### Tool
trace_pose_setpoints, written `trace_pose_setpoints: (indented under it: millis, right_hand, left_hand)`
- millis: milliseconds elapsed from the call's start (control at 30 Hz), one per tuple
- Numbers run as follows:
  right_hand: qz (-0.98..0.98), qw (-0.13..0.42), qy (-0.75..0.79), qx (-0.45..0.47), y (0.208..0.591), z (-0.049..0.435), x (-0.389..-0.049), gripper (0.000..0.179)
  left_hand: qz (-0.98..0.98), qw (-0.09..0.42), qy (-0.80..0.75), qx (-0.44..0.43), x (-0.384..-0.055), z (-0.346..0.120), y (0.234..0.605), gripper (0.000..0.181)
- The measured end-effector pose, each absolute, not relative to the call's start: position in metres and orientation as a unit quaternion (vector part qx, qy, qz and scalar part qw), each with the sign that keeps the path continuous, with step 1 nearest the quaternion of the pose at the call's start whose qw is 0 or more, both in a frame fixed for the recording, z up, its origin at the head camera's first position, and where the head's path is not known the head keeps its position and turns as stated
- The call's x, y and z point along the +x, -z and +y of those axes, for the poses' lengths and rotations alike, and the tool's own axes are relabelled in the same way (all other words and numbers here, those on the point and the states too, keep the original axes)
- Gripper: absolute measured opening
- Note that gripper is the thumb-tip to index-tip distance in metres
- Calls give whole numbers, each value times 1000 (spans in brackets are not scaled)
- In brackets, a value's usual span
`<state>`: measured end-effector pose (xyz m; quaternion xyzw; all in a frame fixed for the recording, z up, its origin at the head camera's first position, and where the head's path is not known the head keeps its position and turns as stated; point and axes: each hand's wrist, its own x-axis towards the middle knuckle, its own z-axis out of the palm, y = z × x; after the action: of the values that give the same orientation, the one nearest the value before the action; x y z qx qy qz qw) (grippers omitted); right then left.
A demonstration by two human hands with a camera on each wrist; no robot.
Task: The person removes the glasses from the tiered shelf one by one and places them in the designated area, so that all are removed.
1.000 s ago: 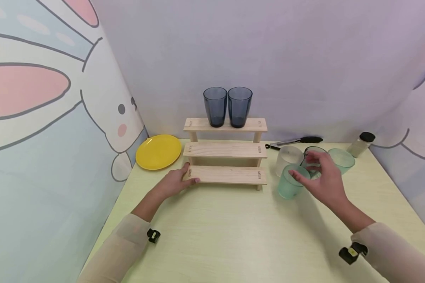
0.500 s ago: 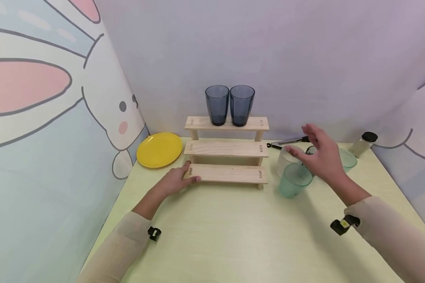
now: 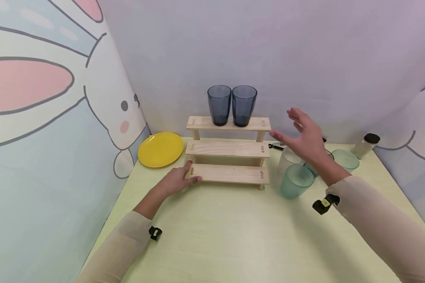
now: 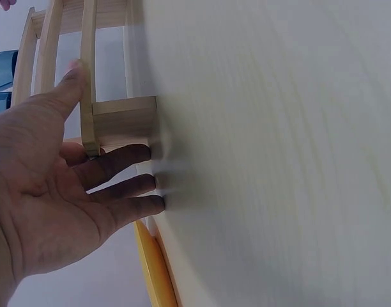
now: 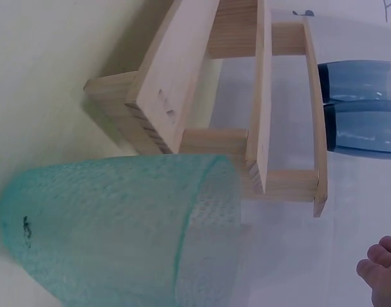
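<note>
A three-tier wooden rack [image 3: 230, 149] stands on the table. My left hand [image 3: 175, 181] holds the left end of its lowest shelf, thumb against the shelf and the other fingers around the end. On the top tier, two dark blue glasses [image 3: 219, 106] stand upright side by side. Right of the rack, my right hand [image 3: 304, 139] is raised in the air, holding nothing, with thumb and fingers apart. Below it a green textured cup [image 3: 295, 182] stands upright on the table, large in the right wrist view. Behind that is a frosted white cup [image 3: 287, 159], partly hidden.
At the left back lies a yellow plate [image 3: 161, 150] near the patterned wall. A pale green cup [image 3: 346, 160] and a black-lidded jar [image 3: 364, 146] are at the right back. Tongs [image 3: 278, 146] and a dark-rimmed glass are partly covered by my right hand and wrist.
My right hand has risen from the cups and shifted left towards the rack, holding nothing. The left hand keeps its place on the lowest shelf.
</note>
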<state>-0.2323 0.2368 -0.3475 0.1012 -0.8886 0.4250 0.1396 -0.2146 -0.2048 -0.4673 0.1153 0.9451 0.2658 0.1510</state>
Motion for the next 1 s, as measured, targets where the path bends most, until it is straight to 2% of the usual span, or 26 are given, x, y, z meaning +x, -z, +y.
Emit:
trace_pose_setpoints:
  millis: [600, 1000]
  right_hand:
    - [-896, 96, -417, 116, 325, 195, -268, 120]
    - [-888, 69, -443, 98, 317, 163, -291, 120]
  left_hand:
    - [945, 147, -268, 114, -213, -206, 469, 110]
    - [945, 144, -269, 119, -213, -206, 468, 109]
